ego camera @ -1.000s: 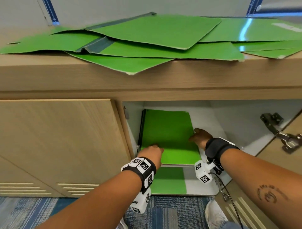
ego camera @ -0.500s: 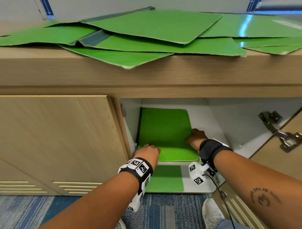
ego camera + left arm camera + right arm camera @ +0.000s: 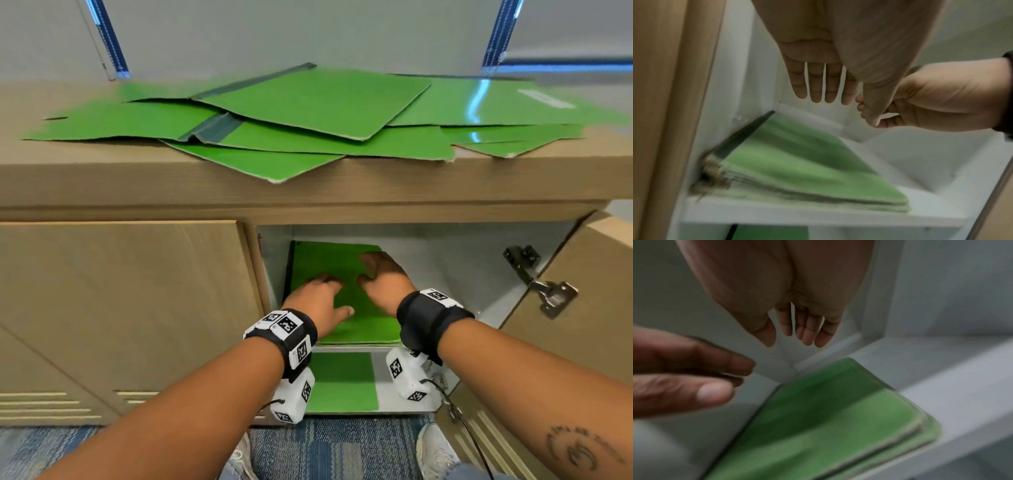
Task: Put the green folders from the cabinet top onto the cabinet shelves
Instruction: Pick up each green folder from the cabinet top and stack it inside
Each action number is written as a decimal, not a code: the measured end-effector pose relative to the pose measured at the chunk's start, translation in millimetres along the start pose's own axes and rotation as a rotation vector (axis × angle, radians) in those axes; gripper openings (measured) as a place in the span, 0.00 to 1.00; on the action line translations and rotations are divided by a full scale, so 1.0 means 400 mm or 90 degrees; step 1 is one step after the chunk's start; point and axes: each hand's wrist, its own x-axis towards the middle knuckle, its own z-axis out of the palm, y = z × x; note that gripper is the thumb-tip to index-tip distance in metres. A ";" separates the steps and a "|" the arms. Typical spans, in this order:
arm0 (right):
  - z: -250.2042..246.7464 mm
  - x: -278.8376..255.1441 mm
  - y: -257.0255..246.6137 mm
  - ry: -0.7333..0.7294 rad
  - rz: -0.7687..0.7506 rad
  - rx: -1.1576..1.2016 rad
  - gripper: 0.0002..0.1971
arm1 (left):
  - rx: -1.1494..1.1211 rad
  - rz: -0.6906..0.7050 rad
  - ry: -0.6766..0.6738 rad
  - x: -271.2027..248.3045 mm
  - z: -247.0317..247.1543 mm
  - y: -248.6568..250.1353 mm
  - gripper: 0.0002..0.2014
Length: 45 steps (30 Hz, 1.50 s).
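Note:
A stack of green folders [image 3: 329, 260] lies flat on the upper white shelf [image 3: 356, 348] inside the open cabinet, against its left wall. Both my hands hover just above the stack with straight, relaxed fingers and hold nothing: my left hand [image 3: 320, 296] over its front left, my right hand [image 3: 383, 277] over its right side. The wrist views show the stack [image 3: 805, 167] [image 3: 824, 418] below my left hand [image 3: 824, 84] and right hand [image 3: 797, 331], with a gap between. Several more green folders [image 3: 308, 113] lie scattered on the cabinet top [image 3: 102, 178]. Another green folder [image 3: 342, 382] lies on the lower shelf.
The left cabinet door [image 3: 120, 308] is closed. The right door [image 3: 596, 284] stands open with its metal hinge [image 3: 541, 284] showing. White shelf space lies to the right of the stack. My shoes [image 3: 435, 452] stand on the blue carpet below.
Both hands have lifted off the stack's edges and moved toward each other above it. The stack sits further back on the shelf. The camera has pulled back and up.

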 end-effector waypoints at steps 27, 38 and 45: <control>-0.551 -0.250 -0.460 0.078 0.013 0.387 0.10 | 0.148 -0.068 0.217 -0.165 -0.597 0.283 0.34; -0.547 -0.225 -0.445 0.116 0.151 0.604 0.19 | 0.262 -0.013 0.264 -0.184 -0.576 0.273 0.17; -0.565 -0.230 -0.457 0.042 0.143 0.694 0.07 | 0.157 0.136 0.348 -0.241 -0.586 0.305 0.19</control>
